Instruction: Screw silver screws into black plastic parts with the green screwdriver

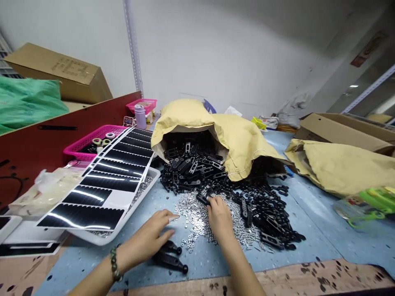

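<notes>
Front edge: spotted wood strip (286, 276) along near side.
Left limit: tray (156, 174) under a black-and-white sheet (119, 164).
Back limit: two paper bags (185, 112), mouths facing the person, black clips (188, 164) spilling out.
Open room: blue mat (210, 267) shows between forearms and right of the clips.
Left hand (151, 234): apart from the other, fingers loosely spread, just above two black arms (169, 261).
Right hand (219, 216): over nuts (194, 220), fingertips at one clip; whether pinched, cannot tell.
Surface: nuts and screws (247, 234) mid-mat, clips behind and right.
Room: white wall (231, 53), carton (61, 70) upper left.
</notes>
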`<control>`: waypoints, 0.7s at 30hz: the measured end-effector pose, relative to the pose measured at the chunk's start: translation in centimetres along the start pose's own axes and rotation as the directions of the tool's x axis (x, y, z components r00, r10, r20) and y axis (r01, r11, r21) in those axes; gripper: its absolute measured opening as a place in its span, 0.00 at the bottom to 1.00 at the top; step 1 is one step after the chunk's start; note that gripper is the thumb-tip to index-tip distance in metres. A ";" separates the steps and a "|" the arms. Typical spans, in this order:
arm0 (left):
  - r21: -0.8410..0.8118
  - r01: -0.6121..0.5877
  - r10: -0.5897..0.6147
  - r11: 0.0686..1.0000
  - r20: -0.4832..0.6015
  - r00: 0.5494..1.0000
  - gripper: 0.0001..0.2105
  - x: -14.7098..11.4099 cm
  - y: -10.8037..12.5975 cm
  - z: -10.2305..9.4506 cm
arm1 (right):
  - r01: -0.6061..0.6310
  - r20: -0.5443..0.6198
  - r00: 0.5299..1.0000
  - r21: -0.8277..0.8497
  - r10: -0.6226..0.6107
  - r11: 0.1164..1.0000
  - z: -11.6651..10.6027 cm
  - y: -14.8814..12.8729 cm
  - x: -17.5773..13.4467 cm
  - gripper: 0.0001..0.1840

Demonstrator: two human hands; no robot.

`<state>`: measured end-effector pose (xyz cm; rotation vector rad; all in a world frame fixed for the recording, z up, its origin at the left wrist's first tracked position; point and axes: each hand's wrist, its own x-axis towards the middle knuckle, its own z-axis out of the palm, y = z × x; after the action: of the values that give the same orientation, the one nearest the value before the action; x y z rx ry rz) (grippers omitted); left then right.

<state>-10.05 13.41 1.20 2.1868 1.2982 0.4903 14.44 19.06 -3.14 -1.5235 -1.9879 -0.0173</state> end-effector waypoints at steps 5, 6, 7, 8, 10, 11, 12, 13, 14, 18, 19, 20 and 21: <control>0.257 -0.190 0.232 0.947 -0.144 0.962 0.22 5.3 1.6 2.0 | 0.003 -0.016 1.000 -0.021 -0.004 1.000 -0.8 0.4 0.1 0.13; 0.273 -0.219 0.261 0.937 -0.125 0.957 0.21 6.7 1.9 2.7 | -0.038 -0.041 0.999 -0.045 0.037 0.998 -1.1 1.1 0.4 0.14; 0.276 -0.242 0.281 0.930 -0.111 0.953 0.21 8.0 2.1 3.4 | -0.090 -0.068 0.994 -0.069 0.085 0.994 -1.4 2.1 0.9 0.14; 0.275 -0.264 0.299 0.925 -0.095 0.950 0.21 9.4 2.3 4.0 | -0.143 -0.092 0.987 -0.091 0.134 0.986 -1.6 3.1 1.4 0.13; 0.273 -0.290 0.320 0.917 -0.072 0.945 0.21 11.6 2.7 5.1 | -0.226 -0.115 0.970 -0.120 0.212 0.967 -1.9 5.2 2.4 0.09; 0.268 -0.292 0.320 0.918 -0.069 0.945 0.21 12.5 2.8 5.5 | -0.251 -0.115 0.965 -0.126 0.237 0.960 -1.9 6.1 2.9 0.06; 0.260 -0.285 0.313 0.922 -0.071 0.947 0.19 13.2 2.9 5.7 | -0.266 -0.111 0.961 -0.124 0.253 0.956 -1.8 6.7 3.2 0.04; 0.247 -0.274 0.300 0.930 -0.076 0.951 0.17 13.7 3.0 5.8 | -0.275 -0.107 0.959 -0.115 0.263 0.955 -1.7 7.2 3.5 0.04; 0.229 -0.260 0.284 0.938 -0.082 0.955 0.15 14.1 3.0 5.8 | -0.279 -0.106 0.957 -0.098 0.269 0.955 -1.7 7.5 3.8 0.05; 0.101 -0.195 0.206 0.976 -0.121 0.971 0.08 13.9 2.8 4.5 | -0.265 -0.119 0.956 0.043 0.268 0.963 -2.3 7.2 3.8 0.04; 0.055 -0.170 0.176 0.984 -0.137 0.975 0.07 13.5 2.8 4.0 | -0.252 -0.122 0.957 0.099 0.263 0.963 -2.6 6.7 3.6 0.04; 0.003 -0.140 0.139 0.990 -0.151 0.979 0.07 13.1 2.7 3.6 | -0.233 -0.117 0.960 0.162 0.253 0.959 -2.9 6.1 3.3 0.05; -0.053 -0.109 0.099 0.993 -0.159 0.982 0.07 12.6 2.6 3.1 | -0.207 -0.106 0.966 0.229 0.236 0.951 -3.2 5.3 3.1 0.06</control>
<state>-0.58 22.72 0.80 2.2098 1.2344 0.7460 20.10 22.29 -0.99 -1.5517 -1.6473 0.1812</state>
